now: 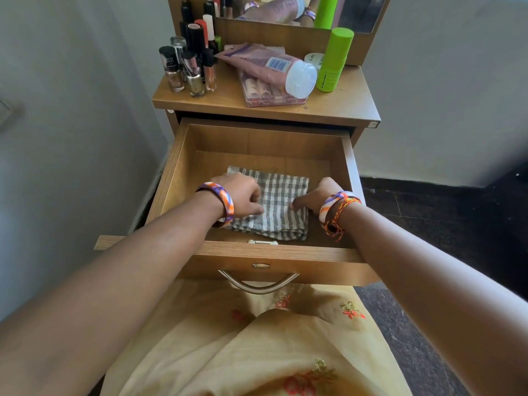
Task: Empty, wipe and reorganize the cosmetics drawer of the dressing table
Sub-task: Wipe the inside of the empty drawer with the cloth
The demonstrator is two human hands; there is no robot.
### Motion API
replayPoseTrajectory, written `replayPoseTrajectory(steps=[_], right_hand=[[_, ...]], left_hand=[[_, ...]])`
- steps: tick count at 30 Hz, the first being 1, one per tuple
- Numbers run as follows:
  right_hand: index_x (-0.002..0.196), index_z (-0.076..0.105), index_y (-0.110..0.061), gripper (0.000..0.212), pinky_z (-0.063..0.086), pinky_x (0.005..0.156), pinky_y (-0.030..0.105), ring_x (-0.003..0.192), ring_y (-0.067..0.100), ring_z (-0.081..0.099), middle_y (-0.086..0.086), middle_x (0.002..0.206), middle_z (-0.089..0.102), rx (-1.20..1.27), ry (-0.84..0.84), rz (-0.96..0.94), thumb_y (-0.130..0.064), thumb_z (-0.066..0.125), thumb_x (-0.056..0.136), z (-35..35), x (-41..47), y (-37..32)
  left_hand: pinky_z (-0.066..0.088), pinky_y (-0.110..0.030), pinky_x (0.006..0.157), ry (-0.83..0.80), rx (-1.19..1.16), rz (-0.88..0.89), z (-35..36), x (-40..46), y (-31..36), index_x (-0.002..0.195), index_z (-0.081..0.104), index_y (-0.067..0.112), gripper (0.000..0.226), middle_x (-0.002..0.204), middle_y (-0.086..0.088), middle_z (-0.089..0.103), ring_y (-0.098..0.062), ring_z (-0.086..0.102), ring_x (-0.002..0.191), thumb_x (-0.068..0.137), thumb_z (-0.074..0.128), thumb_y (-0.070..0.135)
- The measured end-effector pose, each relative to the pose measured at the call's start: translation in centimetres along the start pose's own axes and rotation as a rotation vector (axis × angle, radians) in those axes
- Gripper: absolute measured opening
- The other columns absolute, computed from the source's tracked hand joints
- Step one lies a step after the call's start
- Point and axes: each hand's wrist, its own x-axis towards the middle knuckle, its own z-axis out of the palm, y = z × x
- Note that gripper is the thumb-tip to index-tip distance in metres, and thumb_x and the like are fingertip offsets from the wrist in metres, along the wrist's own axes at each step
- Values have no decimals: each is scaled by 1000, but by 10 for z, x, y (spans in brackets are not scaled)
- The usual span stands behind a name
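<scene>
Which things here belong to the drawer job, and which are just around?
Job: drawer; checked cloth; left hand and right hand on it; nail polish bottles, pink tube, green bottle on the tabletop.
Around: mirror; bangles.

Grey-and-white checked cloth [274,204], brown wood-grain drawer [257,138], lime-green bottle [333,61], orange-purple-white bangles [221,202].
</scene>
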Motion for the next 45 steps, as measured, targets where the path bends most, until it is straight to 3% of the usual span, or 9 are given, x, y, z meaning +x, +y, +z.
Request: replayPoseTrajectory(steps=[10,14,17,20,26,31,37,40,45], right_hand=[[112,53,-10,30,44,74,30,94,26,59,12,113,60,-41,310,-113,-29,56,89,0,-2,-6],[117,55,-16,31,44,84,35,103,32,59,10,113,64,-328,497,-450,-31,53,89,6,-22,-17],[101,64,-13,18,55,75,38,80,29,67,9,95,71,-46,239,-739,-17,51,90,17,-28,-20],[90,58,-12,19,55,58,36,58,25,67,4,78,69,209,4,-674,-3,41,91,19,-25,-20],[81,60,-16,22,46,51,17,42,-3,53,-3,67,62,65,215,-670,-4,43,89,11,-9,-8],[111,61,-7,25,50,83,30,96,25,61,10,109,64,-232,245,-667,-16,54,89,11,-10,-23],[146,22,-12,71,27,112,39,140,35,26,19,151,23,-763,-103,-688,-42,52,89,57,-20,-60],[150,1,-21,72,14,117,40,147,24,1,7,158,-7,-917,-110,-655,-33,44,94,62,-17,-58],[147,19,-12,63,28,110,40,141,30,25,14,154,20,-947,94,-350,-31,45,93,26,5,-31]], left_hand=[[46,-16,48,-211,-369,-65,-1,-2,-1,86,65,9,27,62,2,66,-6,59,44,88,60,36],[47,-18,38,1,-925,-209,-5,5,13,88,52,7,32,67,-8,60,-8,57,38,99,38,33],[59,-36,70,177,-1338,-416,-11,14,7,97,58,5,60,94,-13,66,-22,68,77,85,44,62],[45,-44,100,142,-1079,-529,-3,17,-4,129,46,2,83,129,-13,55,-30,56,116,70,68,54],[39,-33,97,188,-748,-543,-9,9,0,132,37,-2,59,138,-16,43,-31,44,126,86,64,23],[41,-38,96,400,-392,-470,-13,0,0,127,43,4,65,131,-16,48,-32,46,122,77,74,30],[30,-46,102,726,-232,-665,-38,2,-22,124,49,8,54,134,-17,44,-36,37,126,80,66,34],[28,-46,103,721,-280,-798,-39,4,-32,129,42,3,60,138,-20,41,-37,34,129,81,64,32],[39,-48,101,585,-464,-815,-30,3,-53,131,36,-2,57,134,-22,45,-40,44,124,87,59,25]])
